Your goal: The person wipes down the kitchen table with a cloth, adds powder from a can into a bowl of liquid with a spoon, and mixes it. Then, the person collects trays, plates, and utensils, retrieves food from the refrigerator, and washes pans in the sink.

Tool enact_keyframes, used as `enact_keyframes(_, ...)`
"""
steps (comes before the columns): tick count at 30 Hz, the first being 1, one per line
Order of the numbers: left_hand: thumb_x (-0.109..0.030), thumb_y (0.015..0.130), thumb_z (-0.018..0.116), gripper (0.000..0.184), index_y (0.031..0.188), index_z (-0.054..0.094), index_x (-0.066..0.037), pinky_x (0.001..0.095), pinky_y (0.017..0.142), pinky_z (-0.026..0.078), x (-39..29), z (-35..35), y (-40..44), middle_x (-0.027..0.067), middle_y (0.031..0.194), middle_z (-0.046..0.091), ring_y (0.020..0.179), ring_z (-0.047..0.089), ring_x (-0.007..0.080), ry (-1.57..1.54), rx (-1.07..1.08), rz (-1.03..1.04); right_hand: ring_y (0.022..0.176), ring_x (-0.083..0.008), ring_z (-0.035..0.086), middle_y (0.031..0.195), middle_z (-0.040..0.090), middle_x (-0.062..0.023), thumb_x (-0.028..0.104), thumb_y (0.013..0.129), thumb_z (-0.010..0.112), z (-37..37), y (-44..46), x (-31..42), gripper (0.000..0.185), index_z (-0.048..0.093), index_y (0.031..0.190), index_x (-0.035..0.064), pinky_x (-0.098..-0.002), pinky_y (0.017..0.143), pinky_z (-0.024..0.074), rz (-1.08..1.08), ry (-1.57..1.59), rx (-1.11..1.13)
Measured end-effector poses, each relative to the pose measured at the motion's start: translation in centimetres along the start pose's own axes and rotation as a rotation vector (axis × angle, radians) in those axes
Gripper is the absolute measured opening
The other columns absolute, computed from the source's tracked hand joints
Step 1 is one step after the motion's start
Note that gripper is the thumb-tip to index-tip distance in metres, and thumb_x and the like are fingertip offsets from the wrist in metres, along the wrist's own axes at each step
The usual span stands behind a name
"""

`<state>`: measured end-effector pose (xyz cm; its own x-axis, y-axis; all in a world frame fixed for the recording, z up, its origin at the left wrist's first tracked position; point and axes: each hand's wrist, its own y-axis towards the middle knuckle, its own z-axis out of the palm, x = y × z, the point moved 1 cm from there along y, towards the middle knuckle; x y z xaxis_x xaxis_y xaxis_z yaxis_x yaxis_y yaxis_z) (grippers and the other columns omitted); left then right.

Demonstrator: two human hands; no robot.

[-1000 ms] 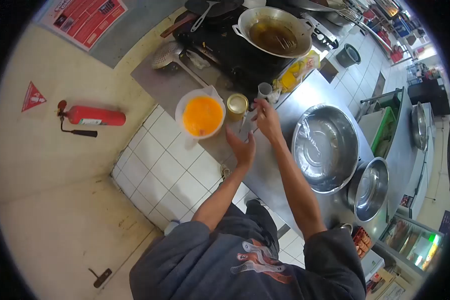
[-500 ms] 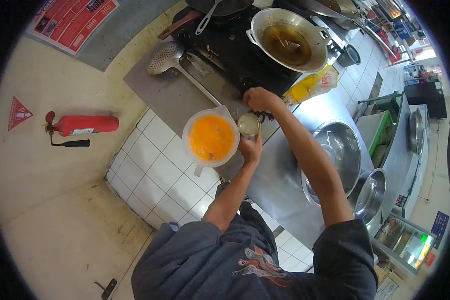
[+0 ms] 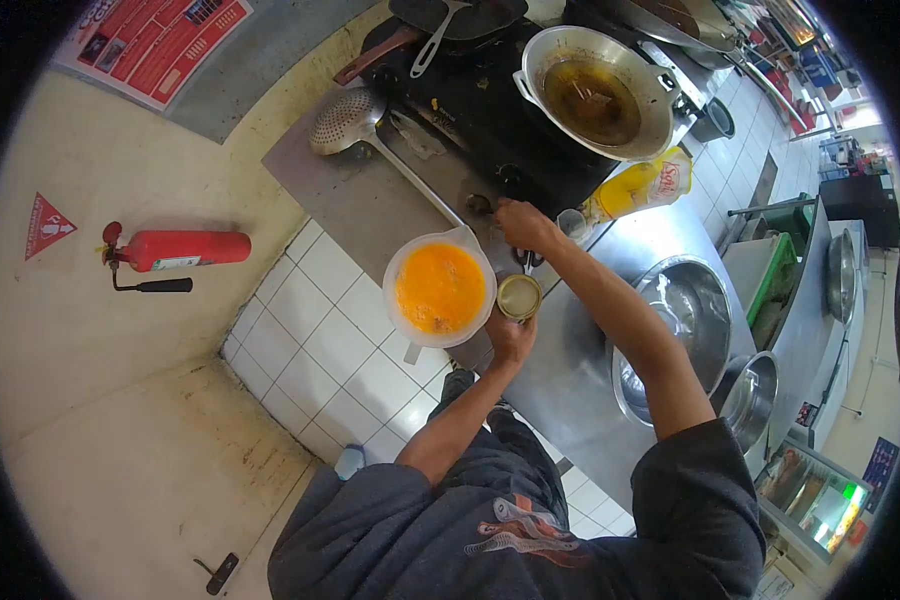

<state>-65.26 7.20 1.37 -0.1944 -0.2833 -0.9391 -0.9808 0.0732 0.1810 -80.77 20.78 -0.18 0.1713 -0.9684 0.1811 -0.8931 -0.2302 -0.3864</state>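
Observation:
My left hand [image 3: 511,340] is wrapped round a small round can or jar [image 3: 519,297] with a gold-coloured rim and a pale top. Right beside it, at the counter's edge, is a white bowl [image 3: 440,288] of beaten egg; I cannot tell whether the hand touches the bowl. My right hand [image 3: 526,226] is closed at the stove's front edge, its fingertips near a dark knob [image 3: 479,204]; anything in its fingers is hidden. Dark-handled scissors [image 3: 529,260] lie just below that hand, and a small clear cup [image 3: 573,225] stands beside the wrist.
A long perforated skimmer [image 3: 348,122] lies across the counter. On the black stove [image 3: 460,110] sits a pan of dark oil [image 3: 595,100]. A yellow oil pouch [image 3: 645,187] is to its right, and steel basins [image 3: 682,325] stand on the steel table. A fire extinguisher [image 3: 185,249] hangs left.
The view has shifted slightly. My left hand has drawn the can toward me, away from the stove. The right hand has pulled back a little, and the scissors and clear cup show more fully.

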Motion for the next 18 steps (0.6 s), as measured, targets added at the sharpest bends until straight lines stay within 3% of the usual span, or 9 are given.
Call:
enact_keyframes(8,-0.021,0.07,0.082,0.077,0.13,0.04,0.004,0.0468,0.102,0.035,0.6,0.3,-0.2,0.024,0.124,0.05,0.116,0.048,0.0406,0.076,0.071,0.064,0.086,-0.0336,0.063,0.092,0.062,-0.0156,-0.001,0.076,0.061,-4.4,-2.2,0.7,0.011,0.067,0.086,-0.0006,-0.0393,0.075,0.0522,-0.181,0.459,-0.534)
enact_keyframes(10,-0.017,0.067,0.082,0.076,0.128,0.042,0.005,0.0462,0.099,0.038,1.8,1.0,-0.7,0.0235,0.121,0.052,0.112,0.05,0.0397,0.141,0.005,0.137,0.084,-0.0334,0.062,0.09,0.063,-0.0146,0.001,0.076,0.062,-5.7,-2.7,1.2,0.01,0.066,0.085,-0.0015,-0.0382,0.075,0.0511,-0.228,0.56,-0.661)
enact_keyframes(13,-0.017,0.065,0.083,0.081,0.13,0.04,0.006,0.0459,0.101,0.037,2.9,1.6,-2.1,0.0246,0.122,0.05,0.114,0.049,0.0399,0.138,0.002,0.145,0.081,-0.0272,0.063,0.085,0.062,-0.0142,0.0,0.08,0.062,-9.4,-4.5,2.4,0.012,0.063,0.091,-0.0014,-0.0357,0.072,0.0511,-0.249,0.671,-0.85)
enact_keyframes(16,-0.019,0.066,0.083,0.082,0.131,0.039,0.006,0.0454,0.102,0.035,2.6,1.6,-2.5,0.0241,0.125,0.049,0.117,0.047,0.0396,0.113,0.041,0.144,0.078,-0.0212,0.064,0.086,0.06,-0.0112,0.0,0.087,0.06,-13.3,-8.6,3.3,0.017,0.058,0.104,0.0003,-0.0316,0.069,0.0517,-0.141,0.876,-0.997)
enact_keyframes(18,-0.021,0.068,0.082,0.079,0.129,0.041,0.005,0.0449,0.099,0.037,1.4,1.0,-2.7,0.0222,0.122,0.051,0.113,0.049,0.0382,0.125,0.039,0.187,0.078,-0.0173,0.063,0.085,0.058,-0.0089,0.0,0.088,0.061,-14.8,-12.7,3.5,0.019,0.057,0.107,0.0009,-0.0296,0.068,0.0512,-0.153,1.302,-1.099)
